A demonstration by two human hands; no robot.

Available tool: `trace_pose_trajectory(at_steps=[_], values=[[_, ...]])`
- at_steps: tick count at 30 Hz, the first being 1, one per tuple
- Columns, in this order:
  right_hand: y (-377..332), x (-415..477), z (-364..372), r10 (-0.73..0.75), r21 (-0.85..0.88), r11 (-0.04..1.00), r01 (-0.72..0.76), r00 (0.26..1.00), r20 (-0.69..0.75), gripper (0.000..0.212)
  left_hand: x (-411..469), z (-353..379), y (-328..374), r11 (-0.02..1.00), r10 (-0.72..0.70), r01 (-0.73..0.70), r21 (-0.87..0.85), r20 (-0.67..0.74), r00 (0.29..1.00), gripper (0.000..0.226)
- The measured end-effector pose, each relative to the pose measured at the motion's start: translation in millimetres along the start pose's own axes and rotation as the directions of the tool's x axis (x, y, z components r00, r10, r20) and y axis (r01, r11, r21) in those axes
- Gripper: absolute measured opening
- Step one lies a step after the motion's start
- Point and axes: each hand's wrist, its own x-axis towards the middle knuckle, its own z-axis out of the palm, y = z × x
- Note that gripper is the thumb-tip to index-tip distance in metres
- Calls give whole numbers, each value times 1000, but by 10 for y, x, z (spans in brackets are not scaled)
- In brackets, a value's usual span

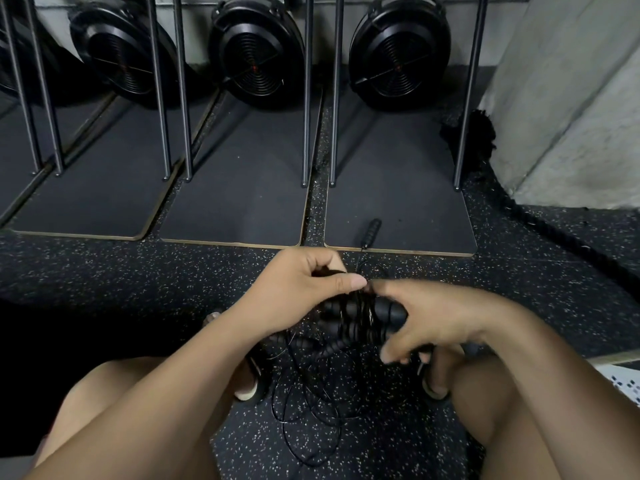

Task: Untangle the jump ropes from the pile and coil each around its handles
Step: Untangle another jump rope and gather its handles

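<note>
Your left hand (304, 282) pinches thin cable against the bundle of ribbed black handles (353, 320), held just above the speckled floor (138, 271). Your right hand (436, 317) grasps the bundle's right end. Loose cord (304, 420) trails below, and a lone handle (372, 232) lies on the mat (398, 188) beyond.

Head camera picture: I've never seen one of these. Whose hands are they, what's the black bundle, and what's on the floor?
No machine here: a person crouched over the speckled floor wears a camera on the head, so you look down at their own hands. The right hand grips a bundle of black ribbed jump-rope handles. The left hand pinches their thin cords, which hang tangled to the floor between the feet. One loose handle lies on a dark mat ahead. The round black things behind look like fans of gym machines.
</note>
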Motion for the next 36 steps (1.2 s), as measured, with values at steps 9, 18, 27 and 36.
trace_pose_trajectory(at_steps=[9,18,27,36], values=[[-38,-240,-59,-313,366,894,259,945,96,80,16,53,40,936,-39,53,-349,47,998,10],[-24,56,-40,-166,490,742,458,833,-527,63,57,267,-96,990,-112,102,95,106,988,34],[174,220,-99,-4,66,996,62,760,-650,70,37,181,-101,974,-73,42,223,132,989,31],[63,113,53,59,-56,996,-67,989,-137,69,16,97,-31,993,-12,2,116,92,996,21]])
